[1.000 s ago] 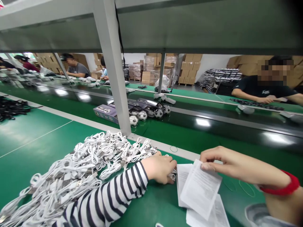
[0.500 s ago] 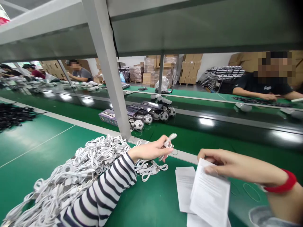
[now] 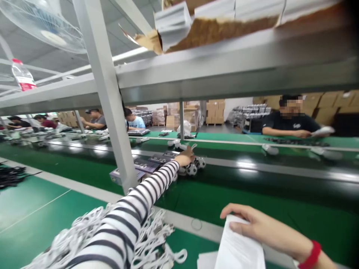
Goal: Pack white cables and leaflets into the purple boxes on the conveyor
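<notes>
Left hand (image 3: 185, 158): its grip is closing loosely around one white cable (image 3: 194, 146), the loop poking up past the fingertips.
Cable in hand: hovering over or resting among the soccer-ball items (image 3: 192, 170); contact is not showing clearly.
Boxes (image 3: 144, 165): lying beside the balls, beyond the metal edge (image 3: 207, 229).
Right hand (image 3: 256, 224): its grip is pinching white leaflets (image 3: 238, 248) near their top, thumb in front.
Cable pile (image 3: 78, 231): spreading over the near worktop (image 3: 36, 209), partly hiding under the striped sleeve (image 3: 146, 196).
Reaching well: keeping the cable gathered in the fingertips and the forearm high is probably sparing the boxes from a nudge.
Paper care: a light, level pinch is likely keeping the leaflets from creasing or fanning out.
</notes>
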`<state>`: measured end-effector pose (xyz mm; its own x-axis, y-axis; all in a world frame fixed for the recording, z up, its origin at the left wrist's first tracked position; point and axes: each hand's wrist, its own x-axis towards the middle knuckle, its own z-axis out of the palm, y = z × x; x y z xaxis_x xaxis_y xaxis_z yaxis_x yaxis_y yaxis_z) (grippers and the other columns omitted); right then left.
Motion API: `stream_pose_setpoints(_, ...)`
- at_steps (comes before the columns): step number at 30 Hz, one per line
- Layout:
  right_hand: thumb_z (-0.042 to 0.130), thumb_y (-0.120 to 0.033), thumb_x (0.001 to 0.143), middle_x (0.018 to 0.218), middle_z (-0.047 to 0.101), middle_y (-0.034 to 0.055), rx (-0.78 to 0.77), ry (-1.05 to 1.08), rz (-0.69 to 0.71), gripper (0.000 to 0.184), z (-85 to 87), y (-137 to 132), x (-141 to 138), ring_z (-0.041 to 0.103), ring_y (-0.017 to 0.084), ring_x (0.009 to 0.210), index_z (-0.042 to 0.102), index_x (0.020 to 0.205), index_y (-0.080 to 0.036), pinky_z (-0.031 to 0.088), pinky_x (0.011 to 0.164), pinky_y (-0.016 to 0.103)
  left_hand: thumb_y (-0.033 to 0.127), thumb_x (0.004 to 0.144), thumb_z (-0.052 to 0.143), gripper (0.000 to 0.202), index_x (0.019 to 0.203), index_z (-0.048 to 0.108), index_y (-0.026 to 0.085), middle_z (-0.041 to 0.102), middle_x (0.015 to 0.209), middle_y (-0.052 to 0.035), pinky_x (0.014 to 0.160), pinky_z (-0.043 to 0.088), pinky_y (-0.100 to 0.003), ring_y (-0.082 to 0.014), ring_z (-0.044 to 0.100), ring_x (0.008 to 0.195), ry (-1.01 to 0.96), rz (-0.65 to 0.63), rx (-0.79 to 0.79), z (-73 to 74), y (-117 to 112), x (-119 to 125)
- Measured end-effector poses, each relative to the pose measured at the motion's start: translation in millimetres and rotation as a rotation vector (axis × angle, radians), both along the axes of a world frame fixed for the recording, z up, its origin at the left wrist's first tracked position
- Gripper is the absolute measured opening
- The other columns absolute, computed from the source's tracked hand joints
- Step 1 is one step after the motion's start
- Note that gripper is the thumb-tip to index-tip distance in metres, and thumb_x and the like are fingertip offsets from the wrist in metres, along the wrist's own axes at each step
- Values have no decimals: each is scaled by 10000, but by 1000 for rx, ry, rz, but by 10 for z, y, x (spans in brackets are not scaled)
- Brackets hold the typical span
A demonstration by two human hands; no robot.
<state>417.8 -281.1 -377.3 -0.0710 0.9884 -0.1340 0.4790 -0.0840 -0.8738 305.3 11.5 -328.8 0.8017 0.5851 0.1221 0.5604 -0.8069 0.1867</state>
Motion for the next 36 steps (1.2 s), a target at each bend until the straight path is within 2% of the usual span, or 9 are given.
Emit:
stream_pose_setpoints(5, 568, -470, 828, 922, 597, 19, 72, 76, -79, 307, -67, 32, 195, 557, 197, 876, 611, 1013, -229, 430, 788, 296, 205, 861, 464, 270, 1103, 432, 91, 577, 1087, -174, 906, 382, -429, -292, 522, 1086, 24, -21, 145, -132, 374, 556)
stream_pose_setpoints(8, 577, -491, 821, 916, 597, 19, 62, 71, -109, 324, -54, 31, 228, 554, 186, 855, 620, 995, -221, 428, 785, 294, 146, 814, 494, 263, 1071, 464, 103, 586, 1068, -136, 972, 310, -468, -296, 474, 1143, 51, -66, 199, -318, 456, 674)
stream_pose_setpoints(11, 586, -495, 811, 909, 607, 19, 86, 79, -156, 325, -73, 19, 248, 564, 179, 853, 637, 974, -219, 441, 768, 276, 201, 826, 505, 261, 1068, 466, 111, 605, 1007, -114, 951, 332, -461, -286, 522, 1081, 96, -92, 183, -454, 558, 726)
stream_pose_setpoints(14, 605, -534, 768, 794, 611, 5, 90, 173, -297, 472, -110, 53, 354, 565, 138, 628, 588, 1136, -240, 444, 523, 227, 298, 858, 491, 280, 1082, 445, 138, 615, 998, -92, 923, 361, -442, -265, 569, 1017, 121, -111, 141, -518, 648, 748)
stream_pose_setpoints(17, 642, -553, 714, 630, 577, -22, 125, 277, -530, 647, -111, 260, 585, 463, 102, 438, 511, 1247, -209, 302, 341, 186, 267, 843, 510, 293, 1105, 425, 169, 624, 1011, -59, 929, 363, -405, -238, 579, 1020, 116, -128, 131, -562, 657, 723)
stream_pose_setpoints(22, 629, -446, 729, 756, 627, 28, 285, 218, -931, 369, -17, 1026, 987, 550, 121, 570, 586, 977, -176, 420, 420, 193, 64, 820, 419, 383, 1196, 387, 126, 605, 1096, -138, 862, 406, -367, -261, 582, 1037, 39, -47, 198, -671, 499, 680)
stream_pose_setpoints(26, 564, -436, 766, 861, 661, 71, 301, 103, -1022, 288, -21, 1550, 1113, 628, 175, 696, 553, 923, -195, 489, 467, 221, -9, 792, 403, 470, 1252, 365, 76, 624, 1068, -182, 777, 441, -352, -284, 616, 976, 19, -22, 239, -731, 359, 775)
stream_pose_setpoints(31, 485, -421, 839, 964, 672, 79, 271, -56, -997, 247, -196, 1716, 1281, 654, 190, 784, 544, 948, -208, 511, 509, 225, 108, 824, 490, 328, 1150, 461, 86, 651, 981, -137, 856, 413, -370, -261, 619, 938, -9, -65, 285, -674, 204, 901)
stream_pose_setpoints(36, 471, -362, 911, 1089, 614, 106, 191, -311, -1079, 284, -264, 1810, 1592, 615, 209, 928, 542, 1100, -163, 523, 707, 323, 342, 961, 287, 336, 1131, 481, 128, 588, 1104, -130, 875, 407, -391, -256, 543, 1048, -92, -67, 320, -597, 151, 677)
